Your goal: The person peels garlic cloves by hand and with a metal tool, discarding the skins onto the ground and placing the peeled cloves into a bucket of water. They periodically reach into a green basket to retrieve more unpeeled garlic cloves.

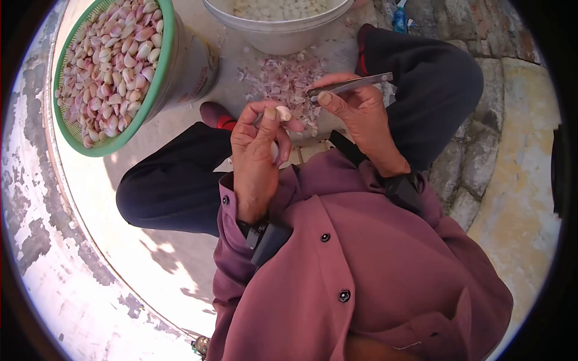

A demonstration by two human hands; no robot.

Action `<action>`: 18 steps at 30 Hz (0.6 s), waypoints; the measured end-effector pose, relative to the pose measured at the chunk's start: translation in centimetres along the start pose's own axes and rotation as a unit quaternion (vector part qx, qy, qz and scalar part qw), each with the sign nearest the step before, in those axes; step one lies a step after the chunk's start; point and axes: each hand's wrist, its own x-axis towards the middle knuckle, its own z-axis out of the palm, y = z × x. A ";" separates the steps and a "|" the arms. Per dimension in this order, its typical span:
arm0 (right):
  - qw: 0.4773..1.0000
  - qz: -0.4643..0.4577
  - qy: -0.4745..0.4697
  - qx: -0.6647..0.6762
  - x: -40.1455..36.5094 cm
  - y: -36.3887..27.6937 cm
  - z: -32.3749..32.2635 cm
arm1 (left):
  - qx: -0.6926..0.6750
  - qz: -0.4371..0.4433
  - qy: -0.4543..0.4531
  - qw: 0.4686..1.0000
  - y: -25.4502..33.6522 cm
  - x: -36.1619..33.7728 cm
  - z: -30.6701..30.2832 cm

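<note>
A pale garlic clove (283, 113) is pinched between the thumb and fingers of my left hand (254, 153). Something whitish, perhaps another clove, shows lower down in the same palm, partly covered by the fingers. To the right, my right hand (368, 123) grips a small knife (364, 82) by its dark handle, the blade pointing right and slightly up. Knife and clove are apart. Beneath and beyond both hands lies a heap of pinkish garlic skins (280, 78) on the ground.
At the upper left, a green-rimmed basket (167, 57) full of unpeeled cloves rests tilted on a bucket (201, 66). Ahead stands a white basin (283, 29) with peeled cloves in it. A blue bottle (400, 19) is by the stones at the upper right. My bent legs flank the work area.
</note>
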 end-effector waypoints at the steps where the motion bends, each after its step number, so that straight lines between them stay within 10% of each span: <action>1: 1.000 0.002 0.001 -0.001 -0.3 -0.4 0.4 | 0.005 0.000 -0.001 1.000 -0.2 -0.2 0.0; 6: 0.981 -0.150 -0.064 -0.107 -0.6 -2.0 1.8 | 0.006 0.002 0.010 1.000 -0.2 -0.6 1.2; 18: 0.995 -0.070 -0.066 -0.014 -1.1 -2.0 0.9 | 0.014 0.011 0.004 1.000 0.0 -0.5 1.7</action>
